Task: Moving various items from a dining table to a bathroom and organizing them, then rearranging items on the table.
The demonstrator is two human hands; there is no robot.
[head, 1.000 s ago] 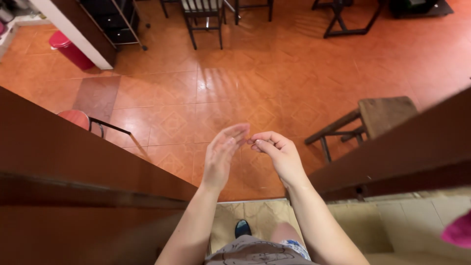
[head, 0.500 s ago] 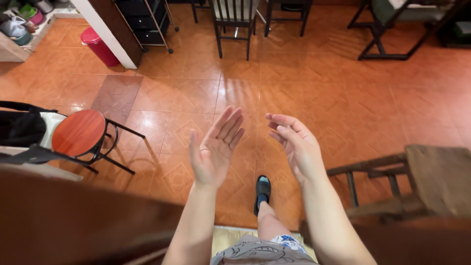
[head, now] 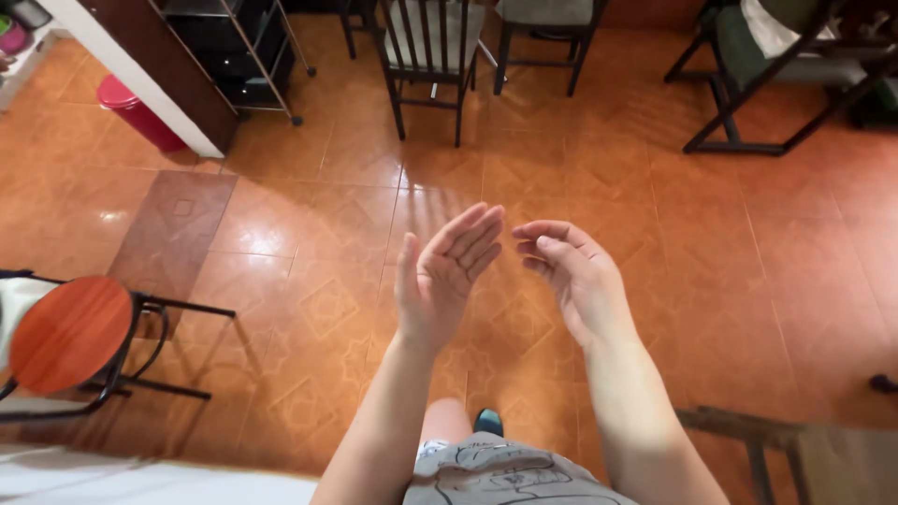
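The left hand (head: 447, 278) and right hand (head: 571, 276) hover apart, palms facing, fingers loose and holding nothing above the orange tiled floor (head: 309, 234), with the round red stool (head: 67, 332) well off, untouched.

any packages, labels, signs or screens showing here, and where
None of these can be made out in this view.
Both hands are bare and hold nothing: left hand open with palm up, right hand loosely curled beside it, above the orange tiled floor.
Only furniture stands around them.
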